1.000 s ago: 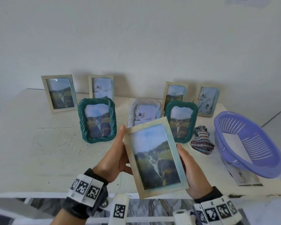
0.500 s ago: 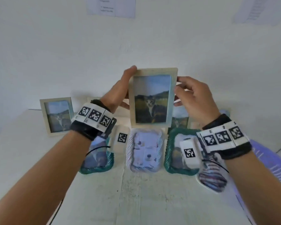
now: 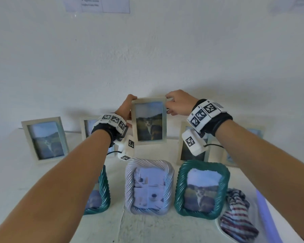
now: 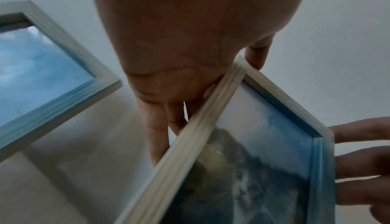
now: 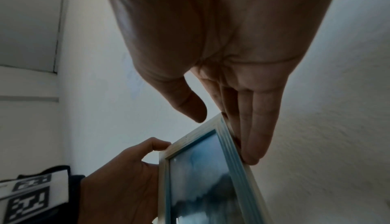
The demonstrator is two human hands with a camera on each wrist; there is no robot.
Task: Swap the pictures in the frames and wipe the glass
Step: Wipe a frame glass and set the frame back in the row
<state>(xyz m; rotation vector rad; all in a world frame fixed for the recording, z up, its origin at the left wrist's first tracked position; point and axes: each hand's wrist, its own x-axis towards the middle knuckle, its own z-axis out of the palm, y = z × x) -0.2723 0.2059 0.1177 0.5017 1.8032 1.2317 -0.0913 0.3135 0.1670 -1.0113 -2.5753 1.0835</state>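
Note:
A pale wooden picture frame (image 3: 148,121) with a cat photo is held upright above the back of the white table (image 3: 147,230), close to the wall. My left hand (image 3: 125,106) grips its left edge, thumb at the top corner and fingers behind (image 4: 160,127). My right hand (image 3: 176,102) holds the top right corner; its fingers (image 5: 253,127) lie along the frame's right edge (image 5: 232,152) and the thumb sits by the front. A striped cloth (image 3: 237,216) lies at the right of the table.
Below the held frame stand a lilac rope frame (image 3: 148,186) and two green rope frames (image 3: 201,188) (image 3: 98,195). Pale frames (image 3: 46,137) (image 3: 191,155) line the back. A purple basket's rim (image 3: 265,216) shows at the far right.
Both hands carried the cat frame from close to my body up and forward over the rope frames to the back row by the wall. Both still hold it.

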